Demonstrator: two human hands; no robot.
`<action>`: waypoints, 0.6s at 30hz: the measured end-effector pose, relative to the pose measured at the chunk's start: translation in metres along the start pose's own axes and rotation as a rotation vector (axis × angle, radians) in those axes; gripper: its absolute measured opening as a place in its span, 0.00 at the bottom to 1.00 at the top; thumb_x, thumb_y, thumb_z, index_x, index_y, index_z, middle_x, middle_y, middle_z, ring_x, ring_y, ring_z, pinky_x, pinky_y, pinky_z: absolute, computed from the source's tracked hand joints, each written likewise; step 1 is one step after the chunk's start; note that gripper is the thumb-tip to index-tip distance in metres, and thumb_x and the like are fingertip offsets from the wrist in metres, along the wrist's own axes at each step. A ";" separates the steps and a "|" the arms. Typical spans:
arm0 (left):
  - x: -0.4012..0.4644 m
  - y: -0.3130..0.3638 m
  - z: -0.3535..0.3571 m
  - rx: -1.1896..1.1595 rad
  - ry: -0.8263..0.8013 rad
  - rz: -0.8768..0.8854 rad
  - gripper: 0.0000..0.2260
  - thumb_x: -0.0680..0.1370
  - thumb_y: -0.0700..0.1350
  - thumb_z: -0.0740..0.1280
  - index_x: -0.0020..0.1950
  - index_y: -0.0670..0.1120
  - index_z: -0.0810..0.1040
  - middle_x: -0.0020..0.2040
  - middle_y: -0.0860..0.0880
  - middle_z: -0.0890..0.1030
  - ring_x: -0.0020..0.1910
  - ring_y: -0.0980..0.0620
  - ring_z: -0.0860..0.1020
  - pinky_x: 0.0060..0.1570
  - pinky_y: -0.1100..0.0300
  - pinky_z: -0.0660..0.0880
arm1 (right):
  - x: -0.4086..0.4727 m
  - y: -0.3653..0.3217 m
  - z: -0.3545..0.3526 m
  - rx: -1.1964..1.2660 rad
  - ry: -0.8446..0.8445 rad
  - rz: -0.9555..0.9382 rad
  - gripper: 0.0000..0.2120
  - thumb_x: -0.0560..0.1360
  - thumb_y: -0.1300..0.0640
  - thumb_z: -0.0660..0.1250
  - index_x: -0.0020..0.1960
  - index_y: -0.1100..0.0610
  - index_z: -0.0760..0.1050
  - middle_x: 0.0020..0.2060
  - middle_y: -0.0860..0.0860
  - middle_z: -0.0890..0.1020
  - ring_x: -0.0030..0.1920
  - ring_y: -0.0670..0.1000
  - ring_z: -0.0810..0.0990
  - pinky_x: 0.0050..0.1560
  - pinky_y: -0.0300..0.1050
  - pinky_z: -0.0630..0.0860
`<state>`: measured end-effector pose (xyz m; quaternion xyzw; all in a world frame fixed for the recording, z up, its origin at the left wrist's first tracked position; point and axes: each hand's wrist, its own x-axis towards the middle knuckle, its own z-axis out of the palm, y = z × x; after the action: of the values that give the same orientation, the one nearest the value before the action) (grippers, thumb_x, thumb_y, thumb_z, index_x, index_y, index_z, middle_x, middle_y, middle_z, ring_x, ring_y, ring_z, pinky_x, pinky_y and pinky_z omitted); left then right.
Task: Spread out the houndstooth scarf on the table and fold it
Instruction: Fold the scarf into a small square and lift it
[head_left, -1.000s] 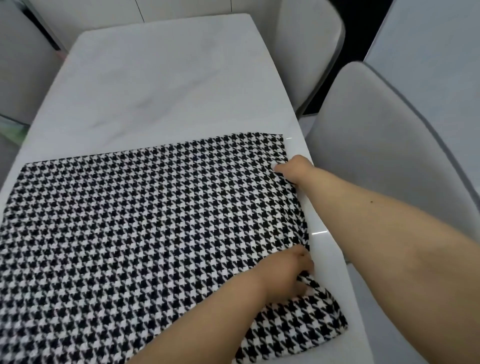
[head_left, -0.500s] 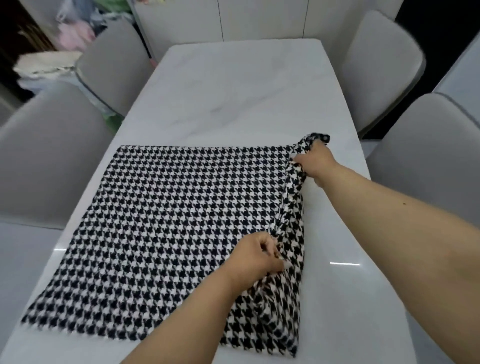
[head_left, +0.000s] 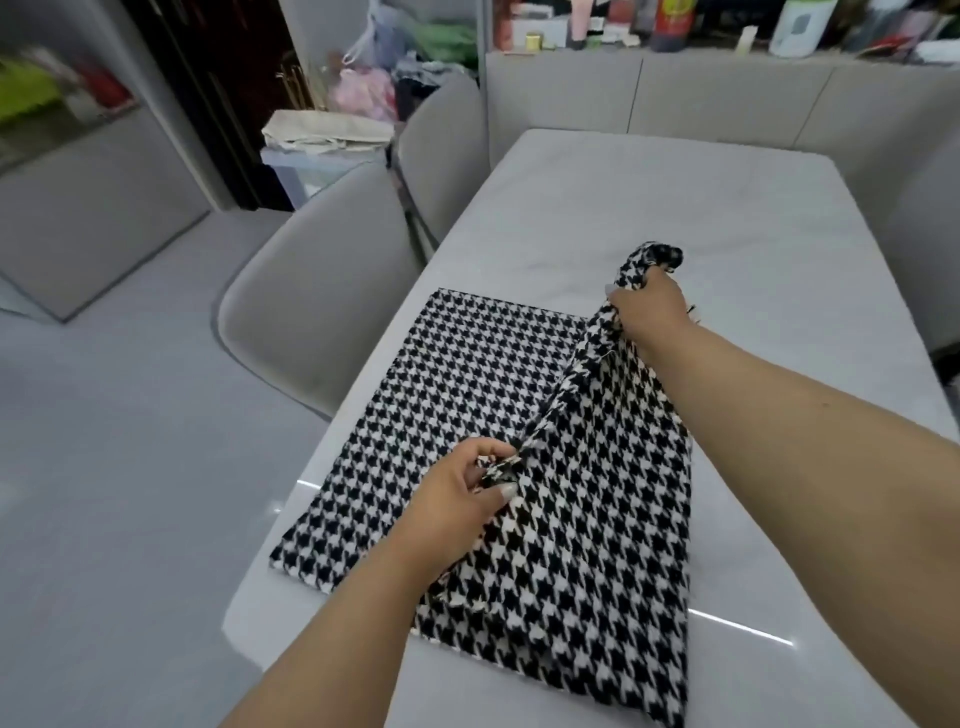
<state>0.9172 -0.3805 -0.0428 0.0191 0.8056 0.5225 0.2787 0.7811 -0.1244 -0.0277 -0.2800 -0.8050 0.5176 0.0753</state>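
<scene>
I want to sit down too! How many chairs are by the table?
3 show: one chair at the table's left side, another behind it, and a third's edge at the right. More may be hidden out of view.

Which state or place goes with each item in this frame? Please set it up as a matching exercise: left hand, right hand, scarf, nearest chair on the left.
Column 1
1. left hand
2. right hand
3. houndstooth scarf
4. grey chair

Column 2
A. partly flat, one edge lifted
B. beside the table's left edge
C. pinches the near end of the lifted edge
D. grips the far end, bunched

Pairs: 1-C, 2-D, 3-A, 4-B
</scene>
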 end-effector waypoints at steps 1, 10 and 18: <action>-0.001 -0.006 -0.017 -0.011 0.034 0.002 0.15 0.78 0.45 0.67 0.61 0.62 0.73 0.72 0.45 0.69 0.65 0.51 0.72 0.60 0.54 0.75 | 0.000 -0.009 0.017 0.002 -0.007 -0.006 0.32 0.80 0.53 0.63 0.78 0.61 0.52 0.76 0.57 0.60 0.75 0.58 0.60 0.72 0.49 0.60; 0.007 -0.068 -0.125 -0.055 0.202 -0.029 0.16 0.79 0.49 0.67 0.66 0.57 0.72 0.65 0.50 0.75 0.52 0.66 0.73 0.50 0.68 0.67 | -0.007 -0.060 0.151 -0.062 -0.093 -0.073 0.28 0.80 0.56 0.61 0.75 0.65 0.56 0.73 0.59 0.64 0.72 0.59 0.64 0.69 0.47 0.63; 0.015 -0.114 -0.161 -0.141 0.217 -0.149 0.14 0.76 0.51 0.70 0.61 0.58 0.75 0.61 0.48 0.81 0.58 0.52 0.80 0.65 0.47 0.72 | -0.010 -0.058 0.221 -0.127 -0.139 -0.114 0.15 0.78 0.59 0.62 0.63 0.64 0.70 0.61 0.59 0.77 0.60 0.58 0.75 0.57 0.43 0.70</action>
<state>0.8590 -0.5612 -0.0981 -0.1171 0.7913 0.5548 0.2287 0.6768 -0.3218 -0.0753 -0.2014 -0.8541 0.4786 0.0309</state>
